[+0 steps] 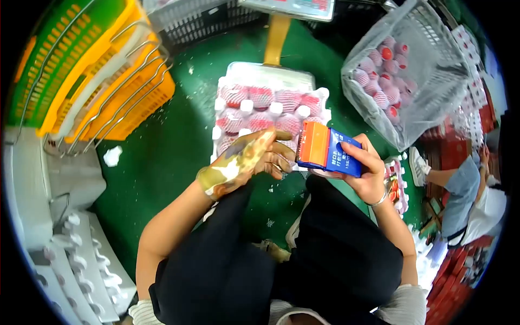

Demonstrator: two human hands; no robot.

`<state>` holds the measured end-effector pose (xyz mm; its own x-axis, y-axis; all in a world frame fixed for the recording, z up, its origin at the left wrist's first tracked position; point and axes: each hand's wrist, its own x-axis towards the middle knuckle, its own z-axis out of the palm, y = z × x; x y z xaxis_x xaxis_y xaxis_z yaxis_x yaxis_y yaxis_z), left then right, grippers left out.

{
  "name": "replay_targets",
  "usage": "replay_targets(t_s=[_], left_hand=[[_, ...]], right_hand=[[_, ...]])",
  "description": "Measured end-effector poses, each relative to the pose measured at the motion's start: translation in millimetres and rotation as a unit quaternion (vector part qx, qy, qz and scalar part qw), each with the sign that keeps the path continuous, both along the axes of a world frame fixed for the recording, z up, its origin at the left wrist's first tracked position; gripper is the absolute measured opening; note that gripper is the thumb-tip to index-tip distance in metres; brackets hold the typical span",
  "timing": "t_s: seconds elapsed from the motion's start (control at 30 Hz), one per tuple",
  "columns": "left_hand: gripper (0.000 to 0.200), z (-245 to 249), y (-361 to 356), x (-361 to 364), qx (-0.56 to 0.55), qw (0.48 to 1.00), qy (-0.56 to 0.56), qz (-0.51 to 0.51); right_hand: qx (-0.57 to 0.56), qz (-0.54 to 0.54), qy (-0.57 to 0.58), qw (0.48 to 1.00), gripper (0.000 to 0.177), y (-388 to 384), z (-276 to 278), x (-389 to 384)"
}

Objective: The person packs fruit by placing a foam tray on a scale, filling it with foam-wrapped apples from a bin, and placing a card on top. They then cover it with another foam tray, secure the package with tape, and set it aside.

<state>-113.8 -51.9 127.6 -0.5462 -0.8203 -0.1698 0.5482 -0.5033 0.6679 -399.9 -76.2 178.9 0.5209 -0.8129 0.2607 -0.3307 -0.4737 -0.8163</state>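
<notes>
My right hand (368, 170) grips a blue and orange tape dispenser (342, 154) with printed lettering on its side. My left hand (249, 160), in a stained yellow-green glove, is beside the dispenser's orange end. Its fingers are apart and slightly bent, and no object shows in them. Beyond both hands, red fruit in pink foam nets (261, 97) fills a white moulded tray (326, 100). The tray rests on the platform of a weighing scale (303, 80), and my left hand hides part of its near side.
A lined crate (433, 65) of netted fruit stands at right. Yellow crates (146, 89) are stacked at left, above white moulded trays (81, 260). The scale's post (277, 40) rises at the back. Another person (466, 195) is at far right.
</notes>
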Motion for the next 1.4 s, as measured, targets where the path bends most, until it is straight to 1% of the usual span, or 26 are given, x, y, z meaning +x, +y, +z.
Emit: replay_targets(t_s=[0.07,0.13,0.2,0.27,0.3,0.33,0.4,0.43,0.47,0.53,0.57,0.67,0.73,0.77,0.8,0.87,0.9,0.93,0.97,1.0,1.03,1.07,1.13,1.2,1.3,1.4], left_hand=[[0.057,-1.6,7.6,0.8,0.003,0.999,-0.031,0.016],[0.051,-10.0,14.0,2.3,0.031,0.999,0.001,0.030],[0.045,-26.2,16.4,7.9,0.019,0.999,0.039,0.025],[0.039,-28.0,18.1,13.2,-0.002,0.997,0.080,0.018],[0.036,-20.9,19.9,14.8,-0.003,0.996,-0.011,0.084],[0.033,-18.6,21.0,16.1,-0.003,0.984,-0.101,0.149],[0.035,-23.6,22.6,14.6,0.014,0.986,-0.059,0.154],[0.035,-16.1,25.6,12.9,-0.026,0.984,-0.087,0.154],[0.036,-9.7,28.1,12.4,-0.066,0.979,-0.118,0.155],[0.035,-6.9,29.8,12.0,-0.043,0.982,-0.105,0.152],[0.033,-6.9,31.1,9.9,-0.058,0.972,-0.129,0.190],[0.028,-1.5,31.1,7.1,-0.096,0.950,-0.172,0.241],[0.029,8.3,31.3,6.0,-0.173,0.898,-0.321,0.248],[0.029,18.0,32.6,4.6,-0.095,0.925,-0.280,0.240],[0.029,19.3,33.5,6.1,-0.094,0.924,-0.281,0.243],[0.023,20.3,35.2,9.7,-0.186,0.893,-0.298,0.281],[0.027,18.6,32.9,12.2,-0.164,0.903,-0.302,0.258],[0.027,18.0,32.8,14.4,-0.161,0.902,-0.304,0.260],[0.029,17.6,33.4,16.5,-0.089,0.945,-0.227,0.218],[0.032,16.4,33.4,19.3,-0.015,0.974,-0.146,0.174],[0.035,2.6,29.7,26.4,0.098,0.984,0.097,0.117],[0.035,0.6,34.4,24.3,0.099,0.983,0.097,0.120],[0.036,12.2,41.5,13.8,-0.022,0.984,-0.059,0.168],[0.037,5.4,39.0,10.0,-0.017,0.983,-0.032,0.179],[0.028,21.6,34.5,9.7,-0.085,0.969,-0.141,0.185],[0.024,17.1,32.0,13.6,-0.110,0.966,-0.171,0.162]], right_hand=[[0.009,0.019,-0.006,1.000,0.062,0.2,-11.0,8.4],[0.025,0.052,-0.020,0.998,0.062,-1.6,-17.2,15.2],[0.141,0.030,-0.050,0.988,0.056,0.2,-26.2,16.3],[0.355,-0.039,-0.184,0.916,0.067,10.1,-41.4,21.0],[0.451,-0.048,-0.223,0.863,0.071,14.0,-37.9,26.1],[0.483,-0.048,-0.250,0.838,0.069,17.4,-43.7,28.1],[0.527,-0.037,-0.276,0.803,0.065,23.0,-56.5,27.0],[0.549,-0.037,-0.304,0.778,0.060,25.8,-64.1,25.2],[0.551,-0.038,-0.299,0.778,0.060,27.6,-65.8,26.2],[0.586,-0.047,-0.368,0.721,0.058,30.8,-68.0,29.6],[0.598,-0.054,-0.375,0.707,0.056,30.8,-68.6,30.0],[0.603,-0.060,-0.374,0.702,0.059,34.2,-71.2,30.5],[0.583,-0.056,-0.361,0.725,0.062,34.0,-59.4,40.2],[0.562,-0.052,-0.349,0.748,0.064,33.6,-54.7,44.0],[0.564,-0.049,-0.347,0.748,0.064,32.8,-54.0,44.3],[0.418,-0.065,-0.241,0.874,0.069,31.0,-52.5,41.8],[0.356,-0.068,-0.189,0.913,0.068,28.4,-46.5,40.5],[0.209,-0.032,-0.106,0.972,0.064,22.8,-47.0,34.8],[0.120,-0.018,-0.082,0.989,0.062,19.3,-45.5,34.6],[0.029,-0.005,-0.057,0.998,0.061,16.8,-42.8,34.7],[-0.029,0.004,-0.038,0.999,0.060,15.0,-39.7,33.1],[-0.074,0.025,-0.036,0.996,0.062,11.5,-35.5,32.9],[-0.065,0.033,-0.016,0.997,0.062,8.6,-30.5,29.9],[-0.042,0.029,-0.020,0.998,0.063,11.9,-31.6,30.4],[-0.018,0.031,-0.023,0.999,0.063,13.6,-35.4,28.6],[-0.014,0.036,-0.016,0.999,0.062,15.5,-38.2,28.1]])
